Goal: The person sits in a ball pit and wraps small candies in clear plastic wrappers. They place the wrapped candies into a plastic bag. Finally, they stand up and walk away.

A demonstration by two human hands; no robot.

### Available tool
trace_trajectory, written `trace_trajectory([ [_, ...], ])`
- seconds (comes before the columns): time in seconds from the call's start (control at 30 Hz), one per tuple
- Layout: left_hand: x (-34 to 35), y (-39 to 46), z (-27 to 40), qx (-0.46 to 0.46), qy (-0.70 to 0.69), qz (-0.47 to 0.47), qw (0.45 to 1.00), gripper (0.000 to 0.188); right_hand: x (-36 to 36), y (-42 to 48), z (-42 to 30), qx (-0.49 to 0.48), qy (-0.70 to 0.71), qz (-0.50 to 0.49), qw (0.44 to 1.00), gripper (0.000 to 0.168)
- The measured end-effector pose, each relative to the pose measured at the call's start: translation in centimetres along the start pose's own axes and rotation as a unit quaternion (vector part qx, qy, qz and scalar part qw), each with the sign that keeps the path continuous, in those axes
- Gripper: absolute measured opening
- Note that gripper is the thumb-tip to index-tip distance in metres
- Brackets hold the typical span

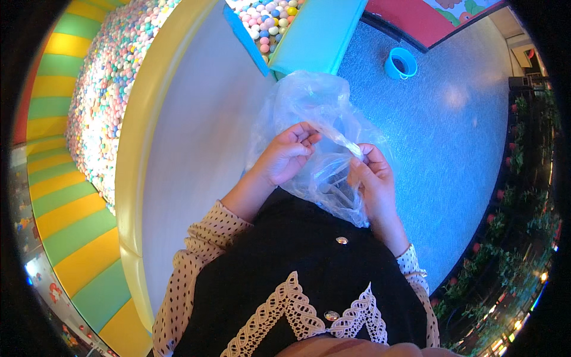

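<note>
A large clear plastic bag hangs in front of my body, crumpled and partly see-through. Its plastic narrows into a twisted, gathered strip, which my right hand pinches between thumb and fingers. My left hand is at the upper left part of the bag, fingers curled and fingertips close against the plastic strip. Whether those fingers grip the film or only touch it cannot be made out. Through the lower part of the bag, folds of film show, and no solid contents can be told.
To the left, a padded yellow-edged wall borders a ball pit with striped steps. A turquoise padded block stands ahead. A blue bucket sits on the grey-blue floor. Plants with red flowers line the right.
</note>
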State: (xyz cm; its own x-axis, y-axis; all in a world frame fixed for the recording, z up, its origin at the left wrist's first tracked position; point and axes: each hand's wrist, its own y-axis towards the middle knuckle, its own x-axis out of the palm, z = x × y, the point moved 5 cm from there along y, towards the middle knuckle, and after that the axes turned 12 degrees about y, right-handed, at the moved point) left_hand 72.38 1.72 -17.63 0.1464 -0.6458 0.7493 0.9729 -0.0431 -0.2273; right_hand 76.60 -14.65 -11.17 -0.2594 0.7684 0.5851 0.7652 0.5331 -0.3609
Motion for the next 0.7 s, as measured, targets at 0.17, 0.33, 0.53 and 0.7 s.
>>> trace_trajectory([
  [0.17,0.3,-1.1,-0.4,0.027,0.019,-0.030,0.999,0.041,0.7,-0.2,0.1,-0.006,-0.018,-0.042,0.999,0.016],
  [0.33,0.0,-5.2,-0.4,0.074,-0.079,-0.067,0.992,0.044,0.0,-0.3,2.9,-0.083,-0.167,-0.033,0.982,0.015],
  [0.53,0.6,-9.2,1.4,0.140,-0.117,-0.103,0.978,0.042,3.3,-0.9,4.8,-0.120,-0.265,-0.093,0.952,0.011],
  [0.7,0.6,-11.3,2.5,0.168,-0.114,-0.104,0.974,0.039,4.2,-0.9,5.6,-0.249,-0.348,-0.106,0.898,0.023],
])
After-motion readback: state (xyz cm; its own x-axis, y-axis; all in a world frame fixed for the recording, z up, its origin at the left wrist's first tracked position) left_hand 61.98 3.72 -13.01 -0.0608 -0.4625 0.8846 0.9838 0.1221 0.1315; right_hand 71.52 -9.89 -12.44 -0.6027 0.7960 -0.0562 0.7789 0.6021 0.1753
